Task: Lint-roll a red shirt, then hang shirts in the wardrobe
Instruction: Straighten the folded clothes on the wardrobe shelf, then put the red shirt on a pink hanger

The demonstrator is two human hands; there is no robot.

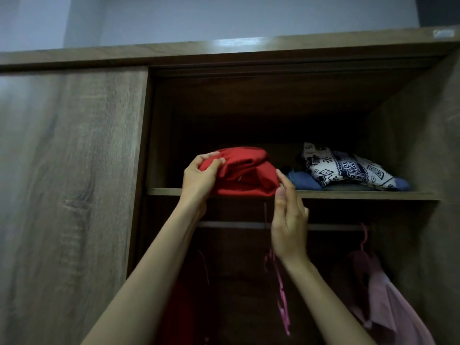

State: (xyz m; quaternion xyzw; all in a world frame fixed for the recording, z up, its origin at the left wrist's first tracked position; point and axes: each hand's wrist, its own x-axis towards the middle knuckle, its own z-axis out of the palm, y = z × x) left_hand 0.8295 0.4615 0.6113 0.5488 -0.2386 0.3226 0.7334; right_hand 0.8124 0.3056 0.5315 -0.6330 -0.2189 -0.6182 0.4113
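At the far left, the wardrobe's closed door (72, 170) is filling the view, with the open compartment beside it. On the upper shelf (361, 195), the folded red shirt (246, 175) is sitting at the front edge, slightly overhanging it. The left hand (199, 178) is clamping the shirt's left end, thumb on top and fingers curled into the cloth. The right hand (288, 220) is reaching up with its fingers loosely apart, fingertips touching the shirt's lower right corner without closing on it. Further right on the same shelf, a patterned navy-and-white cloth (348, 168) is lying over blue clothes (302, 180). Below, pink hangers (282, 295) and a pink garment (393, 310) are hanging from the rail (236, 224).
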